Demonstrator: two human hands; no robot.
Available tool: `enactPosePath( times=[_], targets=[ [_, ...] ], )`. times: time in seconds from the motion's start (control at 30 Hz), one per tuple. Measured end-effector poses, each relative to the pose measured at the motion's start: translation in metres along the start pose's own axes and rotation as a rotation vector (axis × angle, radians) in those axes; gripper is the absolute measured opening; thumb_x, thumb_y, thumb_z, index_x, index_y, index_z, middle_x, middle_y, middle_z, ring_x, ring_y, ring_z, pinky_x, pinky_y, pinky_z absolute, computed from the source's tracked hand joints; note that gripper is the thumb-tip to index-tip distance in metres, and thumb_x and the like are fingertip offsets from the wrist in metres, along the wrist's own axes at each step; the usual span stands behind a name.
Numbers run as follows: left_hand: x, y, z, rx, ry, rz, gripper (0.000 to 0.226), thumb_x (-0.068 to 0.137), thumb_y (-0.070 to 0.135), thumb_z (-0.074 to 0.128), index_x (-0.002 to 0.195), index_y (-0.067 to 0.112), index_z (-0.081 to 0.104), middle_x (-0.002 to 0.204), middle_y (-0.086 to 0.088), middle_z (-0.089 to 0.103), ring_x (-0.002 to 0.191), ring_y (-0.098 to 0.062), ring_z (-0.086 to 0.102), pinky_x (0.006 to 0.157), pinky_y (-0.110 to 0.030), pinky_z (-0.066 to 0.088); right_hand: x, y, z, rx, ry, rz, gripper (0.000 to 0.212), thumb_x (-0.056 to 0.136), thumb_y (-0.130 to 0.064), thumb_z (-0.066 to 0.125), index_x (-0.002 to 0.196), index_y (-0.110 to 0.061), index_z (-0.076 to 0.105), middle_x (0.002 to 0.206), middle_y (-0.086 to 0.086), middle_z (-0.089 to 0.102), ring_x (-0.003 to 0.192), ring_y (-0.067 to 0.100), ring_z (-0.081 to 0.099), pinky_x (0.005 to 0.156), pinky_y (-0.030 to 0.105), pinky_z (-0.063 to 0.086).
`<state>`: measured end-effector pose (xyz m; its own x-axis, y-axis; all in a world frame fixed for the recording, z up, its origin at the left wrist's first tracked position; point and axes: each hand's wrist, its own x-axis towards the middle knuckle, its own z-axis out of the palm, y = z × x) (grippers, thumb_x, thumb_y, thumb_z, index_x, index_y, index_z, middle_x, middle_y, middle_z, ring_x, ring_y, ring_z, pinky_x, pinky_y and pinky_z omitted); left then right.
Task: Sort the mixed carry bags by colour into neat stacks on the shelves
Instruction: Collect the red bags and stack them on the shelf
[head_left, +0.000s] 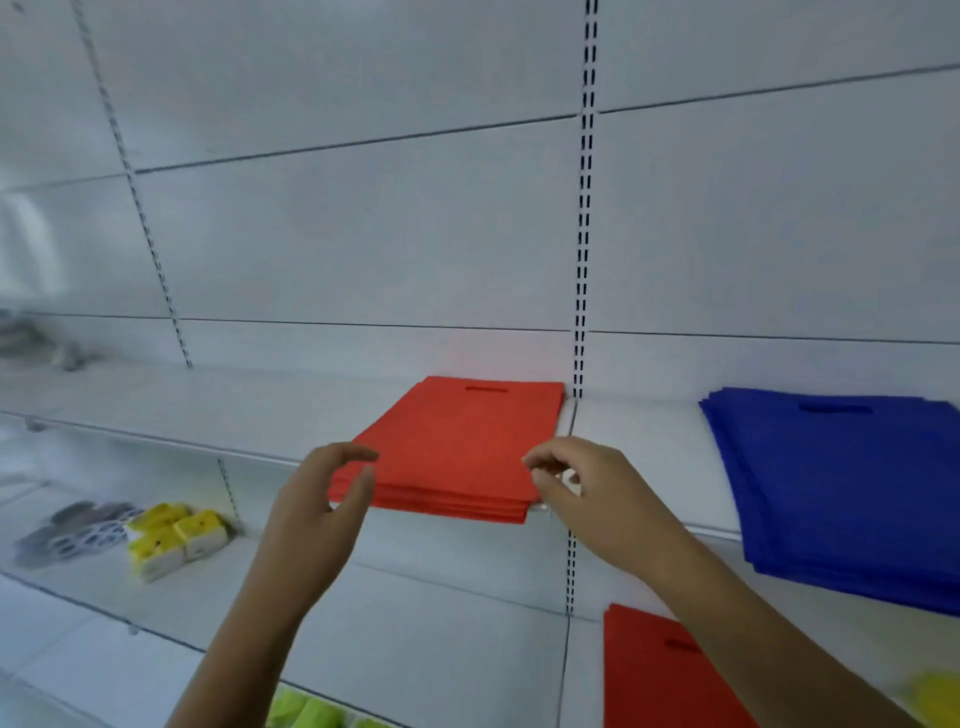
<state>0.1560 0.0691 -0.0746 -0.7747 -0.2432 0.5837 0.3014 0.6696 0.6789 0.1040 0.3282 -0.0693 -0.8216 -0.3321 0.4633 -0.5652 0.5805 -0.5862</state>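
- Both forearms rise from the bottom edge; the left hand (317, 499) and right hand (582, 488) hover at the front corners of the red bag stack (457, 447), fingers loosely curled, gripping nothing.
- That stack lies mid-frame on the white shelf (208, 405), handle slots towards the wall.
- Blue bag stack (841, 488) sits at right, well apart.
- A single red bag (654, 675) lies lower right, partly hidden by the right arm.
- Yellow packets (176, 535) rest lower left; slotted uprights (584, 208) cross the grey back panels.

Two bare forearms, no sleeves; left hand (317, 499) and right hand (587, 493) without rings or gloves
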Motion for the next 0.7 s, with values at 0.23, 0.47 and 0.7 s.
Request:
enactPosePath(
  times=[0.23,0.47,0.7],
  targets=[
    [0.103,-0.06,0.036,0.297,-0.309,-0.002,0.042,0.094,0.035,0.053,0.127,0.01,0.055,0.129,-0.005,0.056,0.12,-0.021,0.049,0.1,-0.031,0.036,0.074,0.035,0.021,-0.454,-0.034,0.234,0.027,0.096,-0.038,0.048,0.111,-0.022,0.064,0.11,-0.007,0.062,0.1,0.013,0.058,0.085,0.032,0.049],
    [0.139,-0.085,0.079,0.587,-0.598,0.036,0.052,0.094,0.057,0.036,0.112,0.011,0.053,0.124,-0.011,0.055,0.12,-0.028,0.048,0.1,-0.037,0.036,0.111,0.068,0.03,-0.571,-0.049,0.578,0.043,0.093,-0.054,0.047,0.082,-0.016,0.063,0.081,0.002,0.066,0.075,0.018,0.062,0.068,0.031,0.05],
    [0.129,-0.085,0.084,0.552,-0.584,0.188,0.075,0.078,0.075,0.018,0.107,0.018,0.056,0.115,-0.005,0.058,0.115,-0.025,0.052,0.096,-0.036,0.04,0.128,0.077,0.028,0.025,0.104,0.656,0.028,0.086,-0.029,0.07,0.083,-0.001,0.067,0.069,0.004,0.067,0.057,0.015,0.059,0.06,0.027,0.044]
  ],
)
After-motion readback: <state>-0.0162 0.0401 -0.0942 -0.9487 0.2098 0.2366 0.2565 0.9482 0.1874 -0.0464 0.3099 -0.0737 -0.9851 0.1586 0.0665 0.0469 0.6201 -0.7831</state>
